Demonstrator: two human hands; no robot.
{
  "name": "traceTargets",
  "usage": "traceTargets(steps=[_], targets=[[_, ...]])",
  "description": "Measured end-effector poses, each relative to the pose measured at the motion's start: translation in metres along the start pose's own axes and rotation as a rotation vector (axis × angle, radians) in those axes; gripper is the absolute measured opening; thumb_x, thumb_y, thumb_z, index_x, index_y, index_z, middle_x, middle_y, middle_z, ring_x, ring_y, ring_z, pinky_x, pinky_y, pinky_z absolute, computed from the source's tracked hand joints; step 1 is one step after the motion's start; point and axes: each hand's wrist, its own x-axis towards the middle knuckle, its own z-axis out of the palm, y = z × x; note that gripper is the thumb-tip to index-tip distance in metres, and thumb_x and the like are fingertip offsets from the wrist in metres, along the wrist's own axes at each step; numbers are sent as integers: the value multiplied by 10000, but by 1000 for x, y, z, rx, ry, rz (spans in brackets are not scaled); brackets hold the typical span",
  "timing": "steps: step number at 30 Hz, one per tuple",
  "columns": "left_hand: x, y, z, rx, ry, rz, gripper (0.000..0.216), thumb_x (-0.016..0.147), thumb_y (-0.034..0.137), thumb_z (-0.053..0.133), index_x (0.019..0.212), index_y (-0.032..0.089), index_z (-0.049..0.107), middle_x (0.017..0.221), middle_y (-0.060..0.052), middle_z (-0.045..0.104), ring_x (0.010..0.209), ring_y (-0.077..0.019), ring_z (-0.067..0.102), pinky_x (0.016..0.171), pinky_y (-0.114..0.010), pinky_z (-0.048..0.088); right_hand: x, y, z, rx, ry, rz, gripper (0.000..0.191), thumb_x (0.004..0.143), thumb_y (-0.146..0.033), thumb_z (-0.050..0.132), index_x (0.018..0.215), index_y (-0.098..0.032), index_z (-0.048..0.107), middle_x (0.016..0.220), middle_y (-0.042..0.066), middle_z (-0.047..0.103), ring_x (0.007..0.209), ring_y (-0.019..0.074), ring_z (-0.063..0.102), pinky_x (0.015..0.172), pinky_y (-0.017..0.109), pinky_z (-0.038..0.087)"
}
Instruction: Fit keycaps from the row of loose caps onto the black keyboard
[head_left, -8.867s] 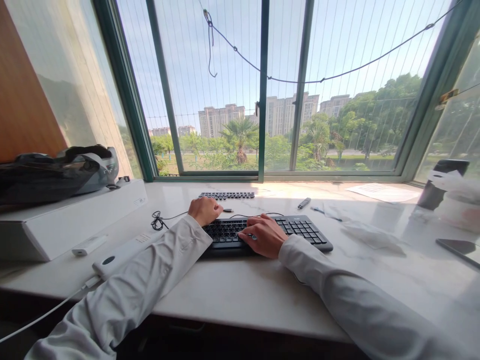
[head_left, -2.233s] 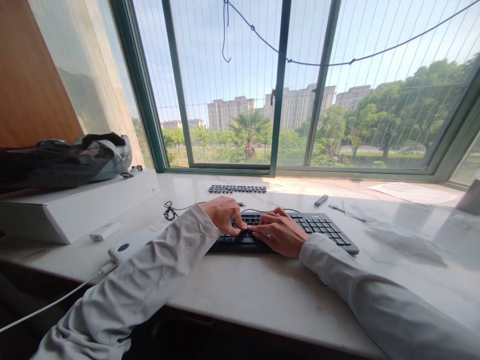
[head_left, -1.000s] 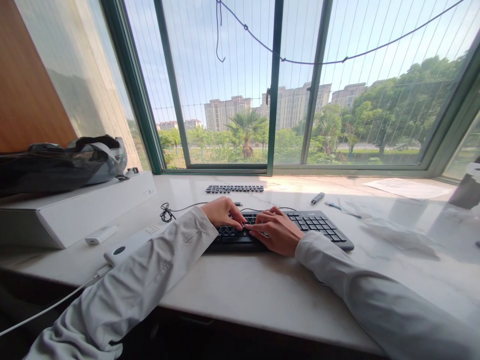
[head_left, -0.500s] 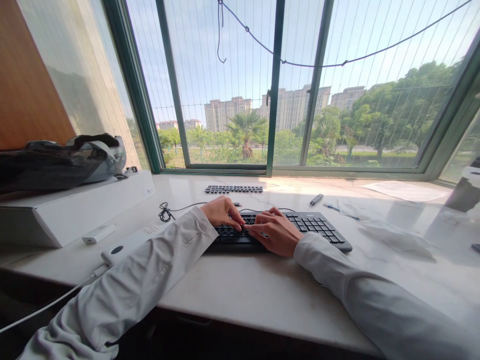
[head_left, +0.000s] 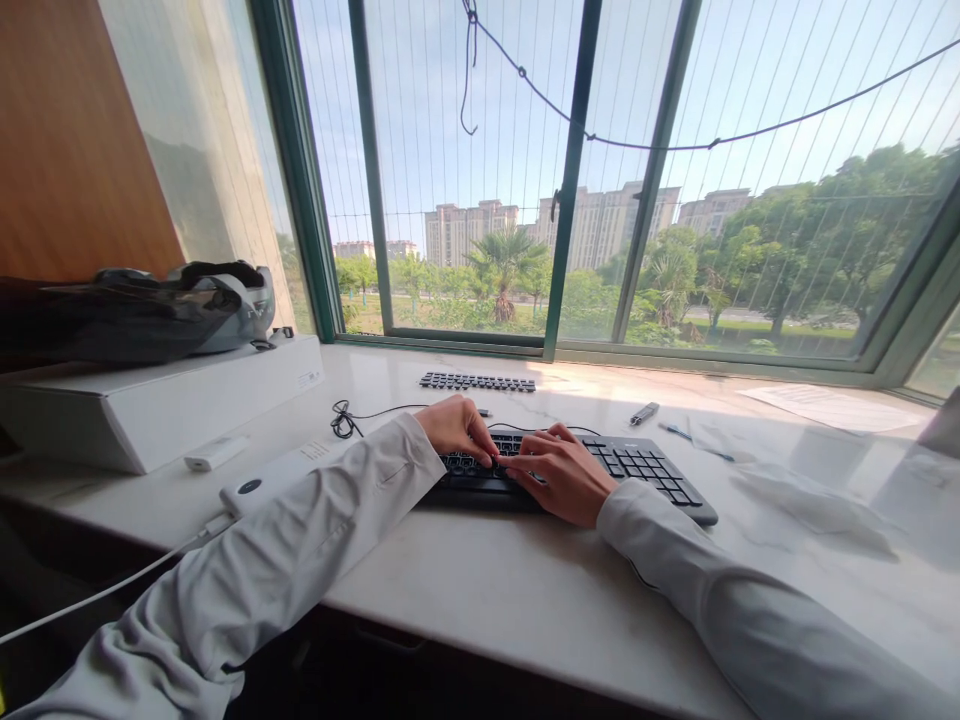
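A black keyboard [head_left: 654, 470] lies on the marble-patterned sill in front of me, its left and middle keys partly bare of caps. My left hand [head_left: 456, 428] is over that part, thumb and forefinger pinched together just above the keys. From the right, my right hand [head_left: 566, 478] rests across the keyboard, its thumb and forefinger drawn in so their tips meet the left fingertips. Whatever small thing is between them is too small and hidden to name. Behind the keyboard, several loose black keycaps [head_left: 478, 382] are laid out in rows.
A white box [head_left: 202, 405] carrying a dark bag stands at the left. Nearer are a white device [head_left: 251, 490] with a cable and a small white stick [head_left: 216, 454]. On the right lie a small grey tool [head_left: 644, 413], a blue-tipped thin tool [head_left: 676, 432], clear plastic [head_left: 817, 505] and paper [head_left: 832, 408].
The whole view has shifted slightly, so everything appears a little lower and to the right. Both hands keep almost the same pose at the same spot on the keyboard.
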Motion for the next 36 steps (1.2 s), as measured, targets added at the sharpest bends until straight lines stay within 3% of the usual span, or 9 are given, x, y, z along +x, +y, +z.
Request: traceTargets(steps=[4, 7, 10, 14, 19, 25, 30, 36], targets=[[-1, 1, -2, 46, -17, 33, 324, 645, 381, 746, 918, 206, 755, 825, -39, 734, 796, -163, 659, 701, -193, 449, 0, 0, 0, 10, -10, 1, 301, 947, -355, 401, 1092, -304, 659, 817, 27, 618, 775, 137, 536, 783, 319, 287], [-4, 6, -4, 176, -5, 97, 274, 688, 367, 707, 915, 224, 757, 761, -29, 732, 658, -112, 613, 617, -176, 407, 0, 0, 0, 2, -9, 2, 297, 946, -359, 403, 1074, -303, 664, 820, 24, 614, 763, 134, 530, 783, 323, 285], [-8, 13, -6, 336, 29, 149, 237, 689, 326, 684, 897, 243, 761, 583, -5, 687, 456, -52, 419, 493, -187, 312, 0, 0, 0, -4, -13, 6, 294, 945, -363, 407, 1039, -294, 676, 811, 21, 610, 764, 133, 529, 780, 323, 283], [-11, 17, -4, 479, 47, 202, 237, 709, 307, 631, 911, 291, 754, 493, 14, 628, 405, -60, 269, 449, -226, 244, 1, 0, 1, -11, -9, 5, 291, 937, -369, 425, 992, -274, 695, 814, 27, 610, 755, 129, 523, 778, 323, 283], [-8, 13, 1, 465, 97, 176, 222, 736, 360, 633, 902, 282, 758, 484, -4, 622, 401, -71, 362, 456, -236, 249, 0, 0, 1, 13, 1, -8, 310, 944, -369, 409, 1011, -271, 695, 809, 30, 613, 759, 131, 528, 774, 321, 285], [-2, 8, 1, 206, -1, 102, 260, 711, 405, 686, 899, 241, 762, 788, -28, 735, 682, -121, 625, 635, -185, 412, 0, -1, 0, 9, 11, -6, 312, 945, -364, 404, 1006, -275, 697, 818, 37, 622, 751, 130, 534, 783, 321, 283], [0, 4, 2, 37, 18, -14, 313, 630, 400, 744, 871, 201, 765, 784, -28, 734, 778, -158, 651, 697, -192, 450, 0, -1, 1, 1, 12, -3, 293, 941, -353, 417, 1063, -298, 679, 812, 27, 621, 738, 122, 529, 785, 316, 287], [1, 1, 4, -58, 18, -45, 361, 579, 415, 771, 851, 177, 766, 760, -36, 731, 772, -172, 655, 682, -207, 457, 0, -1, 2, 20, 28, -16, 291, 942, -345, 418, 1068, -302, 677, 795, 23, 621, 744, 126, 539, 783, 315, 301]])
